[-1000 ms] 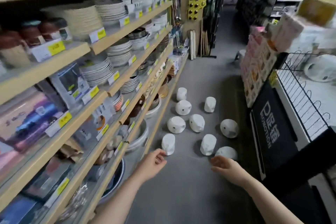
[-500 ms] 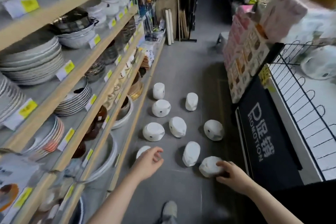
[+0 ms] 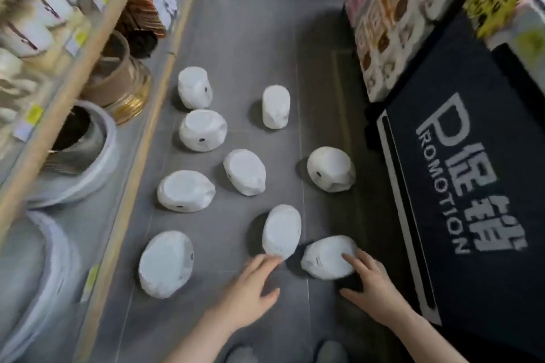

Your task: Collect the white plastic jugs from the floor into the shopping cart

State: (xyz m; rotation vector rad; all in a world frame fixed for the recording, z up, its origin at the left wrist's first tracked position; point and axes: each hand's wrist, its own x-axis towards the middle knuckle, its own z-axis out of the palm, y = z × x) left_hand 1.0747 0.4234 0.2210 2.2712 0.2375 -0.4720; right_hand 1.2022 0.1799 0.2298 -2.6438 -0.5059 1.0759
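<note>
Two bare forearms are reaching forward and down from the bottom edge of the view. The left hand [image 3: 249, 293] is hovering palm down, fingers loosely extended and slightly spread, its fingertips just touching the near edge of a white jug [image 3: 281, 233]. The right hand [image 3: 373, 286], just right of that jug, is resting with its fingers spread over a second white jug [image 3: 326, 256], thumb held out toward the left hand.

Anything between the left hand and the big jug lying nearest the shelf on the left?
No. In the head view only bare grey floor separates the left hand from that jug.
</note>
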